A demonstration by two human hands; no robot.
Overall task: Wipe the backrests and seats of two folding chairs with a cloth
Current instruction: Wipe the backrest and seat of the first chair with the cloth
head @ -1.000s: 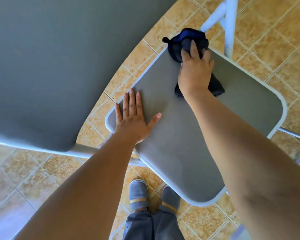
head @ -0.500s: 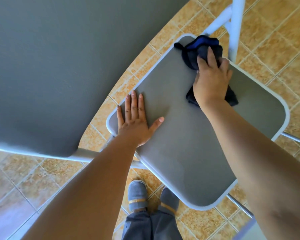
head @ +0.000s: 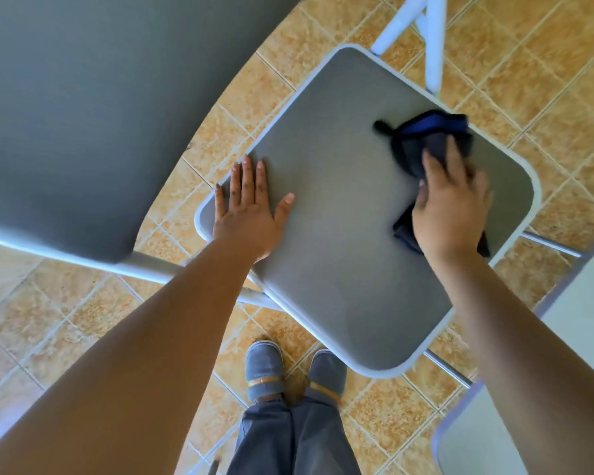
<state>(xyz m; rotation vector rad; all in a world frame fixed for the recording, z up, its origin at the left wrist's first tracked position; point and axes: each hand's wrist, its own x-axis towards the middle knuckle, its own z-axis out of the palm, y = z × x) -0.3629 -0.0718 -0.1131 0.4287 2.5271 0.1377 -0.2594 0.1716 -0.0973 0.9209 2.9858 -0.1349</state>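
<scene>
A grey padded chair seat (head: pixel 340 214) with a pale metal rim fills the middle of the head view. The same chair's grey backrest (head: pixel 93 108) looms large at the upper left. My left hand (head: pixel 251 207) lies flat, fingers spread, on the seat's left corner. My right hand (head: pixel 450 210) presses a crumpled dark blue cloth (head: pixel 426 142) onto the seat near its right edge; the hand is blurred and covers the middle of the cloth.
White chair legs (head: pixel 432 39) stand beyond the seat at the top. Part of a second grey seat or panel (head: pixel 474 440) shows at the lower right, with another pale surface (head: pixel 583 303) above it. My two grey shoes (head: pixel 264 368) stand on the orange floor tiles below the seat.
My right hand has slid the cloth from the seat's far corner toward its right edge. My left hand stays flat on the left corner.
</scene>
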